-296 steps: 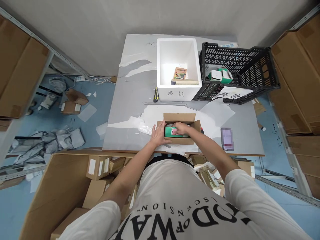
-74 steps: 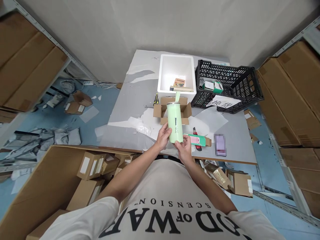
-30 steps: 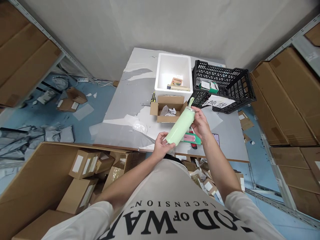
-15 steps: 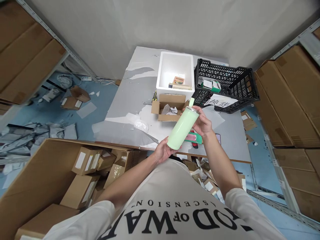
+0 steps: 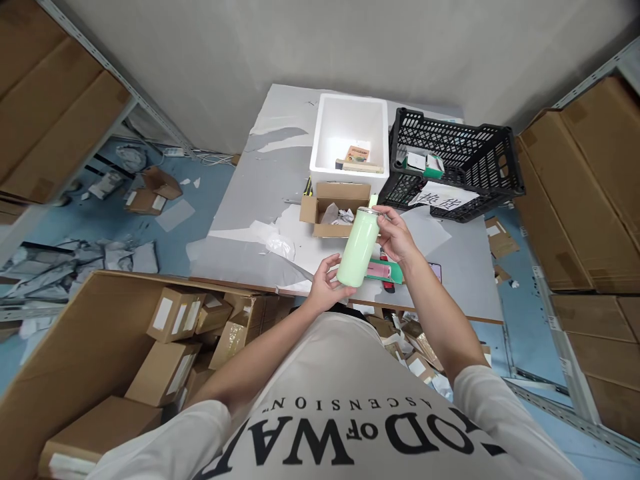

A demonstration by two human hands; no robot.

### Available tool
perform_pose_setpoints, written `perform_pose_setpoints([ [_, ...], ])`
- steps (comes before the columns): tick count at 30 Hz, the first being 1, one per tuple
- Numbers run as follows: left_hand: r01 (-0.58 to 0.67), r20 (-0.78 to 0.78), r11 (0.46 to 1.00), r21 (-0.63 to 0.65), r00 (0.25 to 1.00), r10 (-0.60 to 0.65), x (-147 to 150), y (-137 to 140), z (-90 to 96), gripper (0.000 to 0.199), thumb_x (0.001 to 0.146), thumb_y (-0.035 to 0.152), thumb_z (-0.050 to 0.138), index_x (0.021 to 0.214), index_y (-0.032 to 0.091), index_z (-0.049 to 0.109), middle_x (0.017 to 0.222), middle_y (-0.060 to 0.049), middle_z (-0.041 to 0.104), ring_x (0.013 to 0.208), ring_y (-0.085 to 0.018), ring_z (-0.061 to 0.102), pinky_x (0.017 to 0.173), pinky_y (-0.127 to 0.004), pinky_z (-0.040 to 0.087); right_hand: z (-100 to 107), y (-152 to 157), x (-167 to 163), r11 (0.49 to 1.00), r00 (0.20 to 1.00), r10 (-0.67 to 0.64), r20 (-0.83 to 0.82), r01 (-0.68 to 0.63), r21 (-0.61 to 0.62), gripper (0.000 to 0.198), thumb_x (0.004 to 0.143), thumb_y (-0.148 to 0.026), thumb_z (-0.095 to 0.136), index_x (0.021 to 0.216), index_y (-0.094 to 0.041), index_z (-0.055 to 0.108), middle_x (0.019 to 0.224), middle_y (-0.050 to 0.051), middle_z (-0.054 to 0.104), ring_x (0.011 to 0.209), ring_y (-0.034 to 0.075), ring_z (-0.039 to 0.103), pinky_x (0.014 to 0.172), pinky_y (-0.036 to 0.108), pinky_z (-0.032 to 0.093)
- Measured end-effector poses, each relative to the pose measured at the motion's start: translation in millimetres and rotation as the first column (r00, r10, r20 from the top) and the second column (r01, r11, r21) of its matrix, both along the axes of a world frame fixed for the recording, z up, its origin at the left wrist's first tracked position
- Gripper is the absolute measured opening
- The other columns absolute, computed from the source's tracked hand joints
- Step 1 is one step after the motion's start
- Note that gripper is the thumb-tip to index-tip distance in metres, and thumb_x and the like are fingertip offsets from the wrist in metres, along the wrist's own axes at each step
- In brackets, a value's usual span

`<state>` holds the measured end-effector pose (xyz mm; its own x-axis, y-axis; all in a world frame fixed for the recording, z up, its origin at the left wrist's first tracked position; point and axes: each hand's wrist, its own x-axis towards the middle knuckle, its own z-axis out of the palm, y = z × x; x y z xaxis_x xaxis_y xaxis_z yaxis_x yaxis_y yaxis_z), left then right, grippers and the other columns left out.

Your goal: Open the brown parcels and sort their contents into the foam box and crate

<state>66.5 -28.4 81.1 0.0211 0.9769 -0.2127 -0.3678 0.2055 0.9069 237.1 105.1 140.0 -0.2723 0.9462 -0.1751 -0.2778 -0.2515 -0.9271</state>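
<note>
A pale green tumbler (image 5: 359,250) with a silver rim and a light green strap at its top is held above the table's front part, tilted. Around its upper end, on the right side, the fingers of my right hand (image 5: 395,235) are closed. My left hand (image 5: 327,285) cups the lower end loosely, its fingers curved beside and under the base. Just behind the tumbler stands an open small cardboard box (image 5: 333,231) with crumpled paper inside. Beneath my hands lies a green package with a pink item (image 5: 379,269), beside a red and black tool (image 5: 389,287).
A white foam box (image 5: 327,143) and a black plastic crate (image 5: 507,163) with a handwritten sheet stand at the table's back. At lower left is a large carton (image 5: 65,333) full of parcels. Shelves with boxes (image 5: 575,200) flank both sides. A plastic scrap (image 5: 281,245) lies on the table.
The tumbler has turned more upright, and its top has shifted left with my right hand. My left hand's fingers have loosened around the base.
</note>
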Motion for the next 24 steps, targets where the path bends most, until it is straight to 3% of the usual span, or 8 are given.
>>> perform_pose_setpoints([
  [4,-0.109,-0.077,0.993,-0.035,0.991,0.106,12.9,1.5,-2.5,0.079,0.046,0.029,0.089,0.112,0.024,0.045,0.126,-0.009,0.043,0.104,-0.019,0.056,0.080,-0.030,0.052,1.4,0.0,1.6,0.999,0.999,-0.016,0.028,0.017,-0.031,0.038,0.064,-0.044,0.079,0.092,-0.029,0.059,0.081,-0.005,0.064,0.072,0.013,0.059,0.062,0.027,0.052],
  [9,-0.138,-0.050,0.989,-0.050,0.989,0.136,21.8,0.5,-6.6,0.067,0.048,0.029,0.087,0.101,0.022,0.045,0.120,-0.005,0.044,0.093,-0.014,0.058,0.076,-0.028,0.052,-0.2,2.8,3.7,0.998,0.998,-0.013,0.065,0.018,-0.068,0.038,0.063,-0.044,0.079,0.090,-0.029,0.058,0.082,-0.005,0.063,0.073,0.013,0.059,0.063,0.028,0.052],
  [12,-0.155,-0.049,0.987,-0.049,0.987,0.153,22.8,2.2,-6.0,0.065,0.048,0.029,0.087,0.098,0.022,0.047,0.115,-0.004,0.048,0.090,-0.014,0.058,0.076,-0.028,0.052,0.6,3.9,5.7,0.999,0.997,0.011,0.079,-0.007,-0.050,0.038,0.064,-0.046,0.079,0.092,-0.029,0.059,0.088,-0.003,0.064,0.077,0.014,0.060,0.065,0.029,0.052],
  [15,-0.172,0.011,0.984,-0.050,0.985,0.173,20.8,3.8,-2.1,0.061,0.049,0.030,0.086,0.097,0.021,0.049,0.106,-0.003,0.054,0.089,-0.014,0.058,0.078,-0.028,0.051,1.4,2.9,9.9,0.998,0.998,0.055,0.034,-0.055,0.007,0.049,0.063,-0.047,0.079,0.106,-0.034,0.058,0.102,-0.002,0.065,0.085,0.016,0.062,0.072,0.032,0.053],
  [18,-0.090,0.184,0.987,-0.130,0.976,0.113,15.6,4.4,5.8,0.060,0.055,0.036,0.083,0.101,0.023,0.048,0.100,-0.002,0.060,0.085,-0.016,0.060,0.079,-0.034,0.051,-1.8,1.9,15.5,0.999,0.997,0.033,-0.073,-0.030,0.042,0.068,0.061,-0.050,0.079,0.121,-0.043,0.049,0.119,-0.002,0.062,0.092,0.016,0.063,0.081,0.036,0.053],
  [24,0.209,0.505,0.955,-0.211,0.860,-0.077,5.9,7.5,18.0,0.064,0.061,0.048,0.073,0.116,0.022,0.051,0.113,-0.009,0.064,0.096,-0.026,0.065,0.078,-0.037,0.052,-4.4,8.3,17.4,0.990,0.973,0.138,-0.187,-0.141,-0.002,0.063,0.062,-0.059,0.073,0.118,-0.037,0.055,0.116,0.001,0.065,0.096,0.022,0.065,0.080,0.042,0.054],
])
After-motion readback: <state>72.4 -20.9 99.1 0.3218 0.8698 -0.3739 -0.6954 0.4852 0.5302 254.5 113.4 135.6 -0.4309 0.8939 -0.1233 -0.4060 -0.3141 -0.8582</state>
